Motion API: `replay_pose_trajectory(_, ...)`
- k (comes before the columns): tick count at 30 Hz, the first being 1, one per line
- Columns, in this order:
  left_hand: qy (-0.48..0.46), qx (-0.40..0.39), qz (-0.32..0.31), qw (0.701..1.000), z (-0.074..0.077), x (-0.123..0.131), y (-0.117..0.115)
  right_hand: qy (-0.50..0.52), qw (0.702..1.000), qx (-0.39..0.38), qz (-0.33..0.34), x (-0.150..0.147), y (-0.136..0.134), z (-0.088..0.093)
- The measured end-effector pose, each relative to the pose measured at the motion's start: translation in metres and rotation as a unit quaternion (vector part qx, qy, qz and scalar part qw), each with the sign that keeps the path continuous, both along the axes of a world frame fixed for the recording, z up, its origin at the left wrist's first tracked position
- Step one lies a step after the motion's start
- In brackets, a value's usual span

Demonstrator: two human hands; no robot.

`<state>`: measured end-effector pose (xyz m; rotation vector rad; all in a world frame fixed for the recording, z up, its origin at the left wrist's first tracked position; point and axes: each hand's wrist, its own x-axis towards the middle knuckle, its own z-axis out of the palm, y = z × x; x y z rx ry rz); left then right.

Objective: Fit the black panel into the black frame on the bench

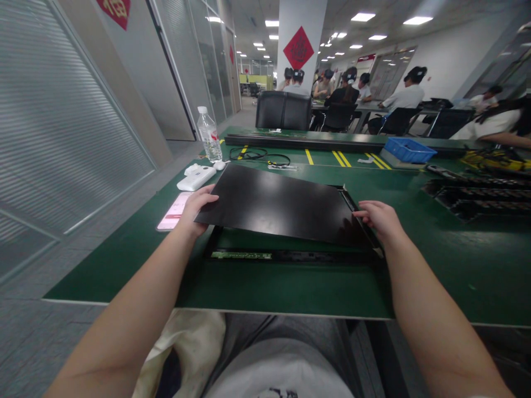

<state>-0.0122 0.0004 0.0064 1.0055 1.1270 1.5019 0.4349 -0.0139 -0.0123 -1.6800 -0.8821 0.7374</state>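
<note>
A flat, glossy black panel (274, 204) is tilted over a thin black rectangular frame (315, 257) on the green table. My left hand (199, 207) grips the panel's raised left edge, thumb on top and the other fingers beneath. At the right side, where the panel's lower edge meets the frame, my right hand (378, 216) has its fingers closed on the frame's side bar. Whether those fingers also touch the panel I cannot tell. A strip of green circuit board (241, 255) shows along the frame's near bar.
Left on the green table (124, 265) lie a pink-screened phone (174, 211), a white device (196, 178) and a water bottle (209, 135). Behind the panel are a black cable (259, 156) and a blue bin (409, 150). Black strips (477, 199) lie right; people sit beyond.
</note>
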Motion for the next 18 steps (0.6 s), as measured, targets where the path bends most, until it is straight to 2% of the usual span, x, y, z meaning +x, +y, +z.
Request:
replay_pose_trajectory(9, 0.012, -0.016, -0.041, 0.999, -0.0094, -0.0081, 0.0066, -0.006, 1.000, -0.017, -0.018, 0.0001, -0.0003, 0.0046)
replay_pose_trajectory(18, 0.007, -0.026, -0.056, 0.998, -0.0084, -0.0063, 0.0043, -0.047, 0.998, -0.033, -0.021, 0.0041, -0.0014, 0.0050)
